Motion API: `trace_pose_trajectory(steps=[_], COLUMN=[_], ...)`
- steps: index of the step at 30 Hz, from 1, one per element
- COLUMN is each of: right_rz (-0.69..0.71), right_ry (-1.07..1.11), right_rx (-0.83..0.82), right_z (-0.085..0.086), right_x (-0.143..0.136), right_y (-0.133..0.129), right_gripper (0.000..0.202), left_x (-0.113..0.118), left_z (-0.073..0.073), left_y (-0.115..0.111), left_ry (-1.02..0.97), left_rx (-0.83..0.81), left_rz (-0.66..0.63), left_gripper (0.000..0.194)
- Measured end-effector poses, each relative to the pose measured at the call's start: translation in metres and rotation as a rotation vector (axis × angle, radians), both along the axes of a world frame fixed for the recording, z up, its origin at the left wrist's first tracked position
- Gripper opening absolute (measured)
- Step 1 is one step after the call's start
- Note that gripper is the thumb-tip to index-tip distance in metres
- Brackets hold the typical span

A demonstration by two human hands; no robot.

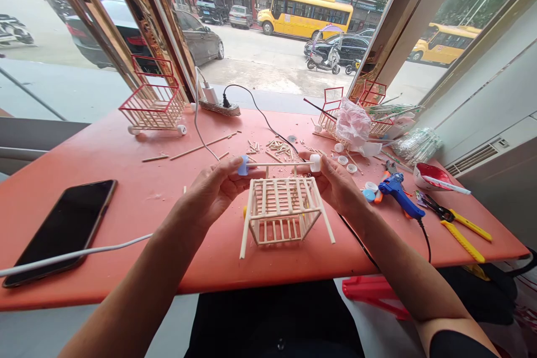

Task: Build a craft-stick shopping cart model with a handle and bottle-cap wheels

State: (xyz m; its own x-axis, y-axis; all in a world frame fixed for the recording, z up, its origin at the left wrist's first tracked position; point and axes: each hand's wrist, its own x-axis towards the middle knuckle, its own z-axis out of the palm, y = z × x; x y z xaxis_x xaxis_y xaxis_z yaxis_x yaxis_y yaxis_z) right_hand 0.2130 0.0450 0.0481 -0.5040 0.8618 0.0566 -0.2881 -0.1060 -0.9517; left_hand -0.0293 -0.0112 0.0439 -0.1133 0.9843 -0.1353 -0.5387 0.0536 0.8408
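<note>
A small cart frame of pale wooden sticks is held between my two hands over the front of the table. Its axle stick runs across the far side, with a blue cap at the left end and a white cap at the right end. My left hand pinches the blue cap between thumb and fingers. The white cap is gripped by my right hand. Two longer sticks of the frame stick out toward me at its left and right sides.
On the orange table lie a phone, a blue glue gun, yellow-handled pliers, a red bowl and scattered stick pieces. A red-trimmed cart stands back left. Cables cross the table.
</note>
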Motion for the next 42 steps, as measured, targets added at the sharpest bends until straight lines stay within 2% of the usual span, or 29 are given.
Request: trace_pose_trajectory(steps=[10,42], right_rz=[-0.003,-0.001], right_ry=[0.006,0.015], right_rx=[-0.003,-0.017], right_z=[-0.0003,-0.0026], right_x=[0.0001,0.0010], right_y=[0.0002,0.0021], right_gripper=[0.059,0.059], left_x=[0.0002,-0.0018], left_z=[-0.0003,-0.0052], left_y=[-0.0002,0.0022], left_ry=[-0.015,-0.021], left_rx=[0.002,0.029], left_rz=[0.013,-0.035], left_gripper=[0.019,0.031])
